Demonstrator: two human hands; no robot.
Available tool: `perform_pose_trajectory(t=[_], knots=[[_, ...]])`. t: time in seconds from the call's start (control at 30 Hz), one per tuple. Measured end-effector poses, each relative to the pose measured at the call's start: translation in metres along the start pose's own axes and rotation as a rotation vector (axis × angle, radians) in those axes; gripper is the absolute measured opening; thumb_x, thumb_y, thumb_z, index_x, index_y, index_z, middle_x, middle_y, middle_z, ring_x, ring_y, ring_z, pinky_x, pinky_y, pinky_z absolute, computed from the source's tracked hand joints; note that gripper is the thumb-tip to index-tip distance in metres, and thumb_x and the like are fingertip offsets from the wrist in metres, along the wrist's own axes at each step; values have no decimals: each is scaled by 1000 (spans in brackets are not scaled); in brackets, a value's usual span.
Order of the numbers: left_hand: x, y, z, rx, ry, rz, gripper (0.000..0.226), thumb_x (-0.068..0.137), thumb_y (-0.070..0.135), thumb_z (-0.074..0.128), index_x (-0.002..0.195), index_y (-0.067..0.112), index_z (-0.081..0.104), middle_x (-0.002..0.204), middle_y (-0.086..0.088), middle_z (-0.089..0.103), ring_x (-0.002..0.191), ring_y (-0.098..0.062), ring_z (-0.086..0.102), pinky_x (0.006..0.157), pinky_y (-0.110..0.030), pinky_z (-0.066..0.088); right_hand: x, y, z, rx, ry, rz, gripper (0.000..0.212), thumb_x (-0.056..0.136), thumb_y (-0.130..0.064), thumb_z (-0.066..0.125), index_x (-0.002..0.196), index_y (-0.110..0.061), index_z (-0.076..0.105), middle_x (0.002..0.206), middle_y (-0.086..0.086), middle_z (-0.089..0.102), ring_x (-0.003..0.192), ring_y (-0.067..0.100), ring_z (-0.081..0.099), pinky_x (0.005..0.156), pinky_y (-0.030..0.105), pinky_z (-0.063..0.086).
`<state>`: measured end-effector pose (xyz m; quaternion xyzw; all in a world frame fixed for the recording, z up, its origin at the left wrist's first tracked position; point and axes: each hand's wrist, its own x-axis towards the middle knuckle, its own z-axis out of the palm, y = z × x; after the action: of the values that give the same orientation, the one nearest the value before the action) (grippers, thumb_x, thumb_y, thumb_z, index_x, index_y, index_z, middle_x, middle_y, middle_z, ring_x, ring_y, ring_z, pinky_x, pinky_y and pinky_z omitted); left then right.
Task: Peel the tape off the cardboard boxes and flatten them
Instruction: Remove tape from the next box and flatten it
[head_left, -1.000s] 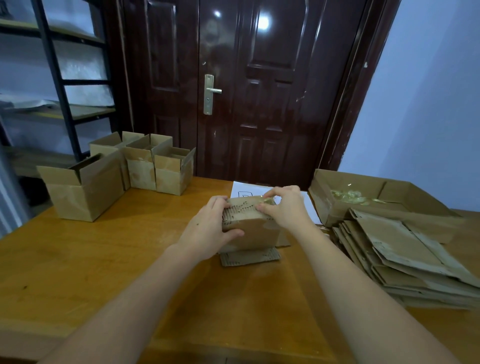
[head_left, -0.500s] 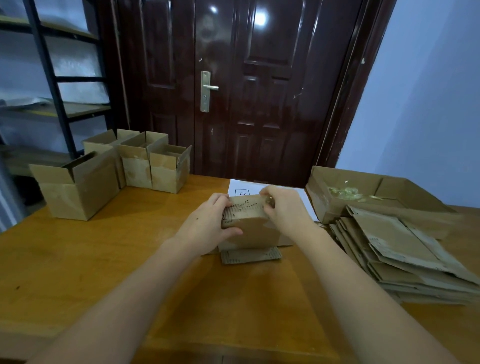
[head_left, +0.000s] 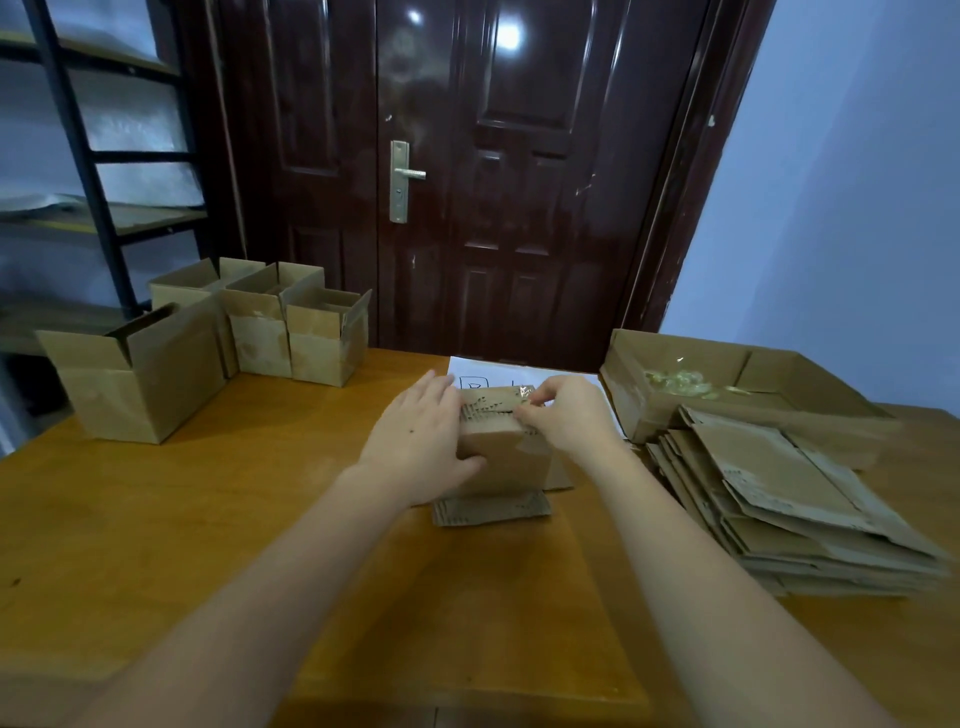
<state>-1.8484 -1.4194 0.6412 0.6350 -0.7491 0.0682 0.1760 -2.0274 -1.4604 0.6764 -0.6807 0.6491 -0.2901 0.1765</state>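
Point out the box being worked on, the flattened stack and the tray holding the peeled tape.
small box (head_left: 506, 457), head view, on its bare front face.
flattened stack (head_left: 779, 499), head view, on the top sheet.
tape tray (head_left: 623, 395), head view, on its left wall.

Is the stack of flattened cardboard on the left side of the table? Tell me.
No, the stack of flattened cardboard lies on the table's right side; open boxes stand at the left.

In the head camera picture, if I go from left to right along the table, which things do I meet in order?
Big open box → row of small open boxes → left hand → box being peeled → right hand → stack of flattened boxes.
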Motion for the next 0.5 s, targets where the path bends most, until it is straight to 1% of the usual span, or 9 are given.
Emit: perform_pose_trajectory(t=[0.03, 0.07, 0.13, 0.2, 0.27, 0.33, 0.37, 0.43, 0.5], knots=[[2, 8, 2, 63, 0, 36, 87, 90, 67, 62, 157, 21, 31, 170, -2, 22, 159, -22, 12, 128, -43, 15, -1, -4, 2, -25, 10, -15, 12, 91, -28, 71, 89, -17, 67, 102, 3, 71, 95, 23, 65, 76, 32, 49], [3, 15, 5, 98, -8, 66, 87, 93, 70, 56, 159, 22, 27, 172, -2, 18, 159, -23, 9, 129, -44, 10, -2, -7, 5, -78, 23, -35, 10, 92, -27, 68, 89, -17, 67, 101, 4, 71, 97, 26, 65, 79, 33, 50], [6, 22, 10, 123, -33, 101, 84, 98, 71, 43, 164, 25, 17, 173, 0, 13, 159, -22, 10, 128, -44, 9, -4, -9, 6, -186, 90, -77, 11, 95, -23, 61, 99, -14, 65, 104, 7, 69, 101, 30, 63, 83, 35, 48], [9, 18, 10, 133, -63, 135, 82, 100, 71, 35, 166, 29, 9, 174, 4, 11, 159, -19, 10, 129, -43, 11, -3, -5, -1, -180, 135, -93, 12, 94, -20, 59, 102, -13, 64, 103, 7, 68, 100, 30, 60, 80, 35, 46], [11, 10, 8, 135, -84, 164, 81, 101, 70, 33, 166, 31, 6, 174, 6, 8, 159, -17, 9, 129, -42, 12, -2, -1, -8, -170, 148, -132, 11, 94, -18, 59, 103, -12, 63, 98, 6, 65, 94, 28, 59, 74, 33, 44], [14, 7, 7, 137, -105, 183, 80, 101, 70, 33, 166, 33, 5, 174, 7, 8, 160, -17, 9, 129, -42, 12, -4, -1, -7, -313, 156, -252, 10, 97, -14, 53, 104, -10, 58, 91, 8, 63, 88, 31, 60, 71, 37, 44], [15, 6, 7, 145, -116, 192, 79, 101, 70, 33, 166, 33, 6, 173, 7, 8, 160, -17, 9, 130, -42, 12, -7, -2, -5, -411, 144, -320, 9, 98, -10, 50, 105, -9, 56, 93, 10, 64, 88, 34, 61, 71, 39, 43], [17, 7, 6, 162, -138, 199, 79, 101, 69, 34, 166, 33, 6, 173, 6, 9, 160, -18, 9, 130, -43, 11, -11, 0, 0, -491, 99, -381, 10, 101, -10, 48, 108, -8, 55, 101, 11, 66, 94, 35, 62, 74, 40, 44], [19, 7, 5, 159, -152, 202, 79, 101, 68, 35, 166, 32, 7, 173, 6, 10, 159, -19, 10, 130, -43, 11, -10, 5, -1, -408, 14, -342, 15, 104, -18, 49, 110, -9, 59, 105, 11, 67, 99, 33, 61, 82, 42, 48]])
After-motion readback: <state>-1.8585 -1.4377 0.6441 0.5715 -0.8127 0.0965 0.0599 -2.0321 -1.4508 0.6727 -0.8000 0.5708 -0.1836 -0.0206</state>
